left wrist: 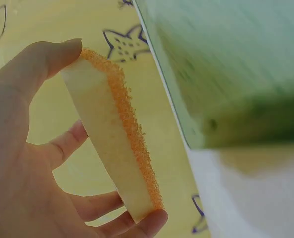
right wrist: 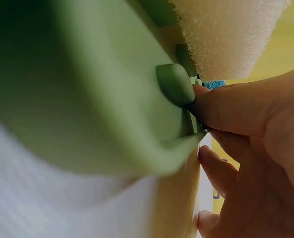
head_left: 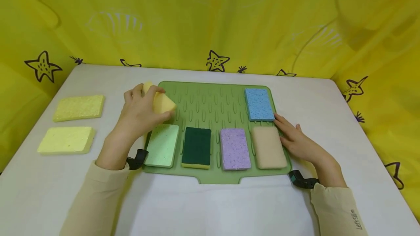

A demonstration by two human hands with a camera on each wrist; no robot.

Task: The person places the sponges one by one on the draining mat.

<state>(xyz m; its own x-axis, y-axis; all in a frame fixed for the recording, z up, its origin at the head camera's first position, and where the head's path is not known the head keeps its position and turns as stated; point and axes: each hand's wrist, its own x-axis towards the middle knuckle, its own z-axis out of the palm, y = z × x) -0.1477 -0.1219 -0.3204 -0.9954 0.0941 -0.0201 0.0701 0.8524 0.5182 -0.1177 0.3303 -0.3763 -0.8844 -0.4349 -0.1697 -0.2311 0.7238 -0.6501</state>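
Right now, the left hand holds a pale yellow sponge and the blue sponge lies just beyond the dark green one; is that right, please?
Not quite: the blue sponge lies just beyond the beige sponge, not the dark green sponge, as the head view shows. The left hand does hold a pale yellow sponge.

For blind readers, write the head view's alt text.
A person's left grip holds a yellow sponge at the left edge of a green mat; the right grip touches its right edge. Five sponges lie on it, two more to its left.
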